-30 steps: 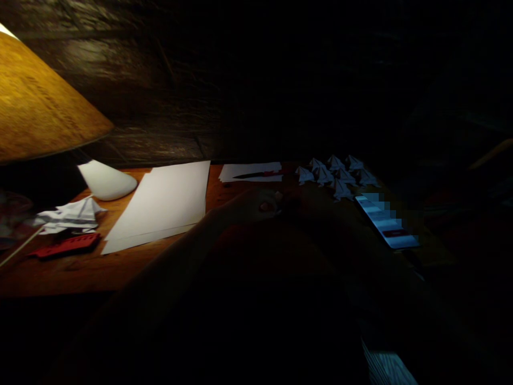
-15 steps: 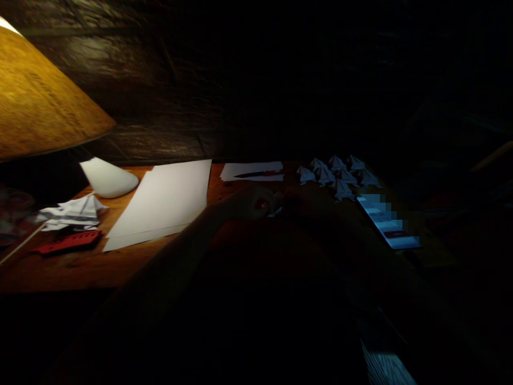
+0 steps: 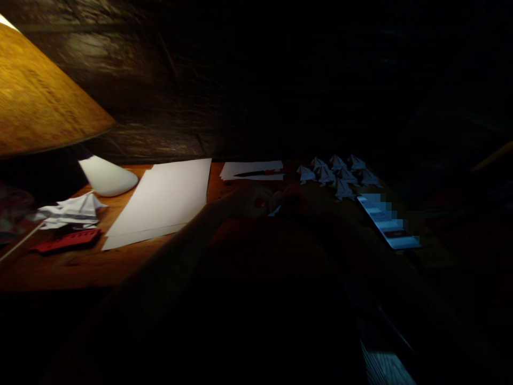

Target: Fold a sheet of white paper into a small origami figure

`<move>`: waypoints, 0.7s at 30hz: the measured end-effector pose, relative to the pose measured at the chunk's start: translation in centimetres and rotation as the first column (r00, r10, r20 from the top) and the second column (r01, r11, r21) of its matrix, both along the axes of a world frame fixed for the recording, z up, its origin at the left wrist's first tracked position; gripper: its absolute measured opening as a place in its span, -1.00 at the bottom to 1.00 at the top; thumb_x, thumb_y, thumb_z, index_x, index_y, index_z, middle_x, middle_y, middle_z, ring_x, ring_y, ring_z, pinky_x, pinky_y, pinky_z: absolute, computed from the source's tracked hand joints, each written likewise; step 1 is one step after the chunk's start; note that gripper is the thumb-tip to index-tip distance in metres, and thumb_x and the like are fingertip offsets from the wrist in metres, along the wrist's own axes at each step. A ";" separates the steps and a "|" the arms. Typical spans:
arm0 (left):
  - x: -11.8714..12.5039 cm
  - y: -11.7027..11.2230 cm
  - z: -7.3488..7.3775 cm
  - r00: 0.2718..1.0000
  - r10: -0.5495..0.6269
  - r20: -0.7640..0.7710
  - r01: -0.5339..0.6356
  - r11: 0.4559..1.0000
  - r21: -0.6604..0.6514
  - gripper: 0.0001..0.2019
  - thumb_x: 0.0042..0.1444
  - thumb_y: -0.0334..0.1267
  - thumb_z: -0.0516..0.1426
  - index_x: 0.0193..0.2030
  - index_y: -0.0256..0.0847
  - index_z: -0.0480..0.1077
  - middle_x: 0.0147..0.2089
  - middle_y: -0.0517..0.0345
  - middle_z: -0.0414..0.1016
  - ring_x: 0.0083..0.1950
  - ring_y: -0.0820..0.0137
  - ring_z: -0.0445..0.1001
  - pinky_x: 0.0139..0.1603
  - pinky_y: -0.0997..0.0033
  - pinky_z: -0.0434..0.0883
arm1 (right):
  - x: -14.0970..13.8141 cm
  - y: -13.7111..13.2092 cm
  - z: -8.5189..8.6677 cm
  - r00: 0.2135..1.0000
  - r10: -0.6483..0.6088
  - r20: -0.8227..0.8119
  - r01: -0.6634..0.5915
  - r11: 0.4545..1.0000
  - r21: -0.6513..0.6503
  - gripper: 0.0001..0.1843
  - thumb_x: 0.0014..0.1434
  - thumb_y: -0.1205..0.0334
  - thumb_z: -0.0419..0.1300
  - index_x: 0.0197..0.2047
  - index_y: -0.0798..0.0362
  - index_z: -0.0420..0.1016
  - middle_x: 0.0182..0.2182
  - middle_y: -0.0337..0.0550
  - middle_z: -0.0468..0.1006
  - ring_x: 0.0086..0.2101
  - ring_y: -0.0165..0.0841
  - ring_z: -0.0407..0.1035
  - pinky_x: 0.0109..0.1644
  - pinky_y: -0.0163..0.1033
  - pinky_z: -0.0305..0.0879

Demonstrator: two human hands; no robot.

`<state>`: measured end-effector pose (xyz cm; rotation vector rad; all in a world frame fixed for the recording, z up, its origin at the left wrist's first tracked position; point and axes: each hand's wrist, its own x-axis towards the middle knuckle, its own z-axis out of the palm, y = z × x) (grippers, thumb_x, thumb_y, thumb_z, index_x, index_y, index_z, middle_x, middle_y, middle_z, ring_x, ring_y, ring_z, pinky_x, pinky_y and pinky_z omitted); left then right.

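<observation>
In deep shadow at the middle of the table, my left hand (image 3: pixel 256 201) and my right hand (image 3: pixel 295 201) are close together. Between their fingers shows a small piece of folded paper (image 3: pixel 274 212), mostly hidden. The fingers of my left hand are curled and pinched on it. My right hand also looks closed on the paper, though darkness hides most of its fingers. Just beyond the hands a knife (image 3: pixel 256 173) with a red handle lies on a few small paper sheets (image 3: pixel 240 169). To the right several folded paper figures (image 3: pixel 324 174) stand in a group.
Large white sheets (image 3: pixel 164 198) lie left of my arms on the wooden table (image 3: pixel 80 270). Further left are a lamp base (image 3: pixel 110 179) under its shade (image 3: pixel 44 96), crumpled paper (image 3: pixel 74 211) and a red object (image 3: pixel 68 240). A lit phone (image 3: pixel 387 222) lies at right.
Both hands stay together around the small paper, with only a slight shift of the fingers. The view has moved very little, and the other things lie as before.
</observation>
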<state>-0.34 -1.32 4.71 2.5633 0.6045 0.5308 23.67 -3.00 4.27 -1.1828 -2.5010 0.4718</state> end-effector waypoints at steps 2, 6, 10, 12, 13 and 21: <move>0.0 0.0 0.0 1.000 0.005 -0.005 -0.005 1.000 -0.005 -0.77 0.02 -0.49 0.11 -0.29 -0.18 0.58 -0.22 0.13 0.64 -0.22 0.37 0.58 -0.15 0.37 0.46 | -0.1 -0.1 0.1 1.000 0.006 -0.006 -0.006 1.000 -0.022 -0.78 0.22 0.16 0.28 -0.11 0.07 0.60 -0.10 -0.07 0.62 -0.18 -0.29 0.47 -0.18 -0.27 0.25; 0.0 0.1 -0.1 1.000 -0.008 -0.006 0.008 1.000 -0.017 -0.80 0.04 -0.47 0.12 -0.32 -0.18 0.57 -0.24 0.12 0.63 -0.22 0.38 0.57 -0.14 0.36 0.46 | -0.2 -0.4 0.1 0.998 -0.042 -0.043 0.039 0.997 -0.070 -0.74 0.24 0.11 0.25 -0.08 0.09 0.57 -0.14 -0.08 0.63 -0.21 -0.30 0.47 -0.23 -0.28 0.23; 0.0 0.1 -0.2 1.000 0.000 -0.007 0.000 1.000 -0.002 -0.79 0.05 -0.47 0.12 -0.31 -0.18 0.58 -0.21 0.10 0.64 -0.17 0.35 0.58 -0.13 0.34 0.46 | -0.2 -0.3 -0.2 0.996 0.018 -0.091 -0.024 0.998 -0.059 -0.78 0.26 0.11 0.23 -0.16 0.07 0.58 -0.16 -0.09 0.61 -0.23 -0.31 0.44 -0.21 -0.28 0.23; 0.0 0.1 -0.2 1.000 -0.013 -0.001 0.013 1.000 -0.004 -0.79 0.05 -0.47 0.12 -0.31 -0.18 0.59 -0.20 0.10 0.64 -0.16 0.36 0.59 -0.12 0.34 0.46 | -0.2 0.0 -0.5 0.993 0.046 -0.108 -0.051 0.997 -0.050 -0.84 0.25 0.15 0.23 -0.22 0.06 0.57 -0.20 -0.10 0.60 -0.26 -0.33 0.44 -0.21 -0.28 0.23; 0.0 0.1 -0.1 1.000 -0.020 -0.001 0.020 1.000 -0.008 -0.79 0.06 -0.47 0.12 -0.32 -0.18 0.59 -0.20 0.10 0.64 -0.16 0.36 0.59 -0.12 0.34 0.46 | -0.1 0.1 -0.7 0.992 0.047 -0.115 -0.052 0.998 -0.046 -0.86 0.24 0.17 0.24 -0.24 0.06 0.56 -0.21 -0.11 0.60 -0.26 -0.33 0.44 -0.22 -0.28 0.23; -0.1 0.2 0.0 1.000 -0.028 -0.012 0.028 0.999 -0.020 -0.79 0.05 -0.46 0.12 -0.30 -0.19 0.59 -0.18 0.08 0.64 -0.17 0.36 0.59 -0.10 0.33 0.47 | -0.1 0.5 -1.4 0.985 0.006 -0.172 -0.019 0.997 -0.076 -0.79 0.17 0.13 0.33 -0.17 0.06 0.56 -0.18 -0.08 0.60 -0.22 -0.28 0.47 -0.20 -0.25 0.31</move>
